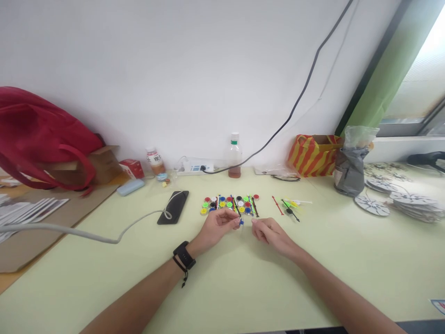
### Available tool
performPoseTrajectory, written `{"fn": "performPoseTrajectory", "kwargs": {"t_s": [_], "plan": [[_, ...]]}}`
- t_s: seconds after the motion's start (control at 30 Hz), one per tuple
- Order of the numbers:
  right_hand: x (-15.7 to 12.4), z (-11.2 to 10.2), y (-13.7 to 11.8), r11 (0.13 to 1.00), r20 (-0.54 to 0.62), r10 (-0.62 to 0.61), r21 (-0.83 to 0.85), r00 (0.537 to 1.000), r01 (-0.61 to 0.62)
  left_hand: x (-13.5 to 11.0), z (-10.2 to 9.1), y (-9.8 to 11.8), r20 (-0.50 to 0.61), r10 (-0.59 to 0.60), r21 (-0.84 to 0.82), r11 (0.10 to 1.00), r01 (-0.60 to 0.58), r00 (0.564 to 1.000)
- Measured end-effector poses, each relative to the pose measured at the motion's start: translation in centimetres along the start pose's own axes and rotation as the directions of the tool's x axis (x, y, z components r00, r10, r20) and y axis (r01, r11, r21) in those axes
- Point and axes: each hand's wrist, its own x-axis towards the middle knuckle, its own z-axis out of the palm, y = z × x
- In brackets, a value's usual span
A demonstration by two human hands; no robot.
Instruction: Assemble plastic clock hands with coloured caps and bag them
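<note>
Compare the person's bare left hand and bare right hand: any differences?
The left hand pinches a small blue plastic-looking piece; the right hand shows no clear item. The left hand's wrist wears a black rectangular watch and thin black cord bracelet; the right hand's wrist is bare. Both have curled fingers, close together over the pale green tabletop.

this looks like a small workroom for light handwork, though a room at home cannot be ruled out: a long pale green tabletop (pixel 208 292) stands against a plain white wall (pixel 174 69), with rows of small coloured parts (pixel 229 204) and a stack of round cards (pixel 415 204) sharing it with a power strip (pixel 193 167), drink bottle (pixel 235 157), striped bag (pixel 308 157) and phone (pixel 178 204).
</note>
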Motion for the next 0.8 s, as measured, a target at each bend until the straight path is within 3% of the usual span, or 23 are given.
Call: {"fn": "performPoseTrajectory", "kwargs": {"t_s": [0.37,0.5,0.8], "plan": [[0.1,-0.4,-0.6,0.987,-0.057,0.028,0.16,0.998,-0.019,0.0,0.0,0.2,0.005,-0.001,0.023,1.0,0.001,1.0],[0.3,-0.1,0.1,0.993,-0.081,0.032,0.116,0.996,-0.023,-0.1,0.0,0.2,0.011,0.005,0.002,1.0,-0.005,1.0],[0.3,0.7,1.2,0.997,-0.12,-0.061,-0.061,0.991,0.054,-0.7,0.0,0.2,0.133,-0.063,-0.004,0.998,0.064,0.989]]}}
